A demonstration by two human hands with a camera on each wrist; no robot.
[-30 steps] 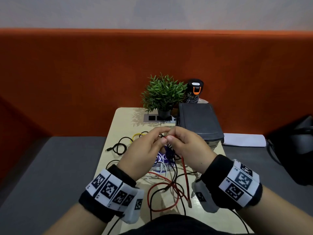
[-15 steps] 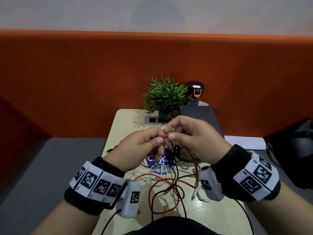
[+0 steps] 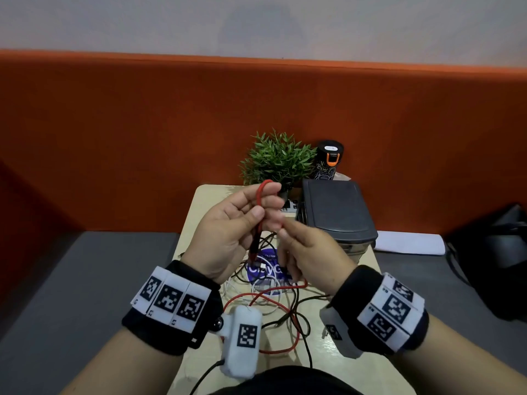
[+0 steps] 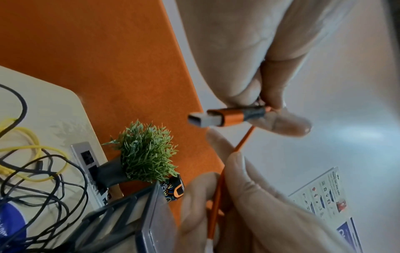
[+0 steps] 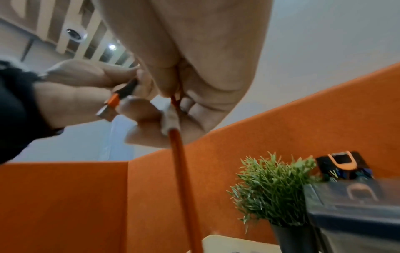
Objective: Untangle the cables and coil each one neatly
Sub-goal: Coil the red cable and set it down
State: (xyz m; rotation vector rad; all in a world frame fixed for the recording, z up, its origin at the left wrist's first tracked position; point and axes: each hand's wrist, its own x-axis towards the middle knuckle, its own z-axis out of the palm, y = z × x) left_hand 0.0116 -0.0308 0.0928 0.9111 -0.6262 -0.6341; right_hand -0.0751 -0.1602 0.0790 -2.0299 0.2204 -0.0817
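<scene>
My left hand (image 3: 263,208) is raised above the table (image 3: 199,212), palm towards me. It pinches the red cable (image 3: 260,192), which loops over its fingers. The cable's orange USB plug (image 4: 225,115) sticks out between thumb and finger. Just to the right, my right hand (image 3: 282,232) pinches the same red cable (image 5: 184,171), which runs down from there to the table. Below both hands lies a tangle of black, white and red cables (image 3: 273,303). A yellow cable (image 4: 32,147) lies among the black ones further back.
At the table's back stand a small green plant (image 3: 278,159), a black bottle with an orange clip (image 3: 329,158) and a dark grey box (image 3: 333,212). A socket panel (image 4: 86,160) sits by the plant. A black bag (image 3: 496,258) lies on the grey bench to the right.
Both hands have risen from the tangle. The left hand turned palm up and now carries a loop of red cable over its fingers, while the right hand shifted lower along the cable.
</scene>
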